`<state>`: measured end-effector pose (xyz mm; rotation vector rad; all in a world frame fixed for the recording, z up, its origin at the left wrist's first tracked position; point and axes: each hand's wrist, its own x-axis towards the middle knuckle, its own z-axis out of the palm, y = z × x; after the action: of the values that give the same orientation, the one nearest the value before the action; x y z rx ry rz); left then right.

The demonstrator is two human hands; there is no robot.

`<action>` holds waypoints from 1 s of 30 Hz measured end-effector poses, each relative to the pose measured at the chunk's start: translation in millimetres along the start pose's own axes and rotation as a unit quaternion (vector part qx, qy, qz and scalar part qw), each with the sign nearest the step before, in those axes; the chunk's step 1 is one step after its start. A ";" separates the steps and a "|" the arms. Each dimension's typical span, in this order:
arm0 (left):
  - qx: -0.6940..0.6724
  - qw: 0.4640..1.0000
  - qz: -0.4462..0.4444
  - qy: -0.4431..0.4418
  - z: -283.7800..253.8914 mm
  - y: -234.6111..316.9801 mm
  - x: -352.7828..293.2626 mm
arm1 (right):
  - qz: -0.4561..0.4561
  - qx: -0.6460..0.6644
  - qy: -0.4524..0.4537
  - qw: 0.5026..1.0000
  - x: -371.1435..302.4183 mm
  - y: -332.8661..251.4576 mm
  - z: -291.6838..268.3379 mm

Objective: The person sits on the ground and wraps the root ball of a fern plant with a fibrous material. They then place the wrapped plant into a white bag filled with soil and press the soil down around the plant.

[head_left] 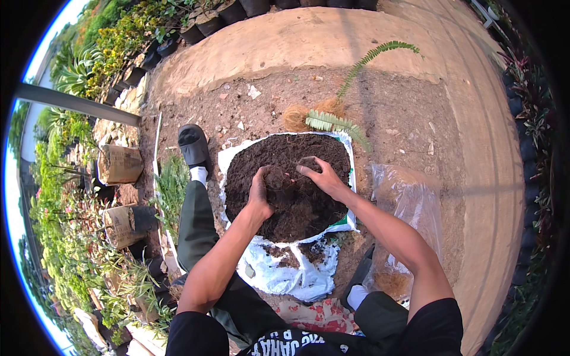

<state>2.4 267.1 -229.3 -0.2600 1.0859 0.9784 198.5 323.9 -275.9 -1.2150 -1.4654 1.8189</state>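
Note:
Dark, crumbly soil [255, 157] is heaped on an opened white sack [285, 282] in front of me. My left hand [259, 191] is cupped against the side of a round brown clump of soil and fibre [275, 180], which blends into the heap behind it. Just right of the clump is my right hand [322, 177], its thumb and fingers curved and apart over the soil, with dirt on the fingertips. Past the sack's far edge lie balls of brown coconut fibre [295, 118] and a green fern frond [332, 121]; a longer frond [371, 62] arches beyond.
A clear plastic bag [409, 219] with brown fibre lies to the right, beside my dark shoe [359, 276]. My other shoe [193, 145] is left of the sack. Potted plants [120, 164] line the left side, and a metal pole [77, 104] juts in there. Red patterned cloth [312, 313] lies nearest me.

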 end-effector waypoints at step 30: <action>0.055 0.998 -0.021 0.000 11.6 -32.2 -5.6 | -0.290 -0.174 0.133 0.932 -48.6 -17.6 53.1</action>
<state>33.9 252.7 -227.6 -0.1934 1.1266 0.8778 172.9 263.0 -242.3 -0.9829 -1.7888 0.9936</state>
